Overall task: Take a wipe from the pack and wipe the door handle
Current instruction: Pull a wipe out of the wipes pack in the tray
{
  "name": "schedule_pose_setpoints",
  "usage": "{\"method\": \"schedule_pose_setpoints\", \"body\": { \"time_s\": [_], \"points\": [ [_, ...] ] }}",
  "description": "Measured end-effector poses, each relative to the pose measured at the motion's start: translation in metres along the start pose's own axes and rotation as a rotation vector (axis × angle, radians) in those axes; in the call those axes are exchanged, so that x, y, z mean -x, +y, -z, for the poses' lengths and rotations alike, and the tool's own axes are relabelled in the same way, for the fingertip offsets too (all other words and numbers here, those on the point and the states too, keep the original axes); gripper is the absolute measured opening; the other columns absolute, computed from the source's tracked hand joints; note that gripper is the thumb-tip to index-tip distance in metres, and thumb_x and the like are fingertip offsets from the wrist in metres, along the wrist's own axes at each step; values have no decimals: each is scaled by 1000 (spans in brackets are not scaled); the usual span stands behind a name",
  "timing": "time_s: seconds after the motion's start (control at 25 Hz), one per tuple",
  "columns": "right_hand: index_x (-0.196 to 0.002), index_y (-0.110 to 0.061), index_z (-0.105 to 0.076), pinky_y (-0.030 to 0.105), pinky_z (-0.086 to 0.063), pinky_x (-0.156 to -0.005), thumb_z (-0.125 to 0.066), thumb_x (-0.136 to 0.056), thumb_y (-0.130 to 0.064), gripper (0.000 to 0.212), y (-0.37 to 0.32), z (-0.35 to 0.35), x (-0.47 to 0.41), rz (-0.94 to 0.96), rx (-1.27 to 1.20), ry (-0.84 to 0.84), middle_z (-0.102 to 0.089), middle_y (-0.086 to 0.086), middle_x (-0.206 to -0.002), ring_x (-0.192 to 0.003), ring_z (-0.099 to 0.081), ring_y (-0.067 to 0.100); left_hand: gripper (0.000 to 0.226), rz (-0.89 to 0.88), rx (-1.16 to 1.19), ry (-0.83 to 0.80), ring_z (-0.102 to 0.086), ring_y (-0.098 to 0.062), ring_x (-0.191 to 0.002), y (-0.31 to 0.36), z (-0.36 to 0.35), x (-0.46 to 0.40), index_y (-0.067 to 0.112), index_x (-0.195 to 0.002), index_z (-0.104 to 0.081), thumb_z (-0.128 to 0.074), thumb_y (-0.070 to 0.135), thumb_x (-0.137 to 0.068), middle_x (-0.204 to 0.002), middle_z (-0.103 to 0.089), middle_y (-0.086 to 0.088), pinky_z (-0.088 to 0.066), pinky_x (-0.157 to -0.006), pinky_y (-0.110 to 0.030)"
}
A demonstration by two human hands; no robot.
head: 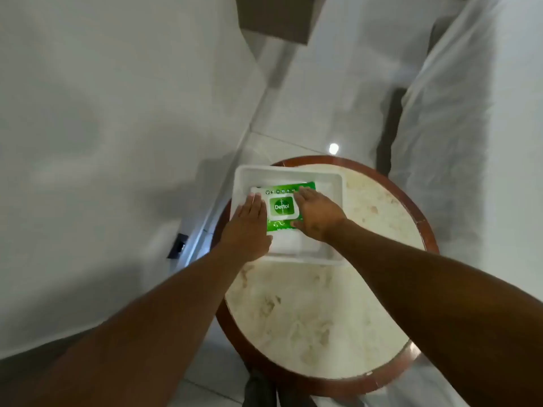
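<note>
Green pack (282, 207) lies in a white tray (335, 183) on the round table (308, 312), frame centre. Left hand (249, 218) flat, fingers straight, pressing pack's left edge; right hand (316, 214) spread over its right side, gripping nothing. Pack prob. soft, light, slick film w/ stiffer white lid (283, 205): pin it, lift lid by edge. Reads "Dettol"; small print below blurred.

White wall (102, 127) fills the left side, a dark socket (177, 246) low on it. Glossy pale tiled floor (293, 142) catches a bright light spot (333, 148). Round counter (423, 224), marbled cream top, reddish-brown rim. White bedding (470, 127) hangs at right.
</note>
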State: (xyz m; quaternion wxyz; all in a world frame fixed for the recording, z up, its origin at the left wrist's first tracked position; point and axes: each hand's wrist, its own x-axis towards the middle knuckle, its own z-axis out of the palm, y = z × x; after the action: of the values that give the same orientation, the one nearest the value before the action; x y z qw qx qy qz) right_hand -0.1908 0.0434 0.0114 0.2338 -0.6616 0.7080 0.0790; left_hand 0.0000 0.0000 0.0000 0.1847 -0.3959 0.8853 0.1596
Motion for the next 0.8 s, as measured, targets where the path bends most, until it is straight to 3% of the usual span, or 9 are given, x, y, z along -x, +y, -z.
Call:
{"method": "schedule_pose_setpoints", "body": {
  "time_s": [0.16,0.28,0.48,0.68,0.76,0.8],
  "points": [
    [-139,-11,-47,40,-37,-106,-65,-91,-35,57,0,-28,-40,93,-93,7,-36,9,-153,-139,-33,27,94,106,228,-142,9,-37,-156,1,-37,-33,-6,-157,3,-55,39,-98,-168,10,-24,-7,-127,-48],
    [-125,-10,-62,39,-45,-97,-65,-90,-32,42,6,-44,-50,119,-78,22,-48,6,-144,-130,-43,26,88,147,318,-144,16,-32,-155,4,-61,-31,-2,-158,8,-48,35,-101,-168,18,-18,-4,-127,-46],
    [-120,-13,-65,45,-53,-85,-62,-90,-35,37,14,-44,-55,238,78,105,-59,9,-131,-121,-51,31,86,137,266,-139,15,-32,-156,2,-61,-34,0,-159,10,-43,38,-103,-168,19,-17,-4,-128,-46],
    [-120,-5,-62,51,-56,-81,-56,-96,-24,31,8,-46,-48,338,176,114,-62,19,-127,-117,-55,40,87,162,233,-171,15,-30,-156,2,-57,-36,2,-159,13,-44,36,-103,-168,21,-16,-2,-128,-44],
    [-114,-8,-65,45,-57,-72,-56,-96,-25,26,11,-40,-45,314,49,195,-68,18,-114,-103,-63,39,87,170,250,-172,16,-30,-156,2,-58,-37,2,-158,15,-44,34,-103,-167,22,-16,-2,-128,-44],
    [-107,-14,-66,39,-54,-66,-55,-97,-30,23,11,-32,-47,211,-78,256,-70,13,-104,-91,-65,33,87,168,248,-175,17,-30,-156,2,-59,-37,2,-158,15,-44,33,-103,-167,22,-16,-2,-128,-44]
  ]
}}
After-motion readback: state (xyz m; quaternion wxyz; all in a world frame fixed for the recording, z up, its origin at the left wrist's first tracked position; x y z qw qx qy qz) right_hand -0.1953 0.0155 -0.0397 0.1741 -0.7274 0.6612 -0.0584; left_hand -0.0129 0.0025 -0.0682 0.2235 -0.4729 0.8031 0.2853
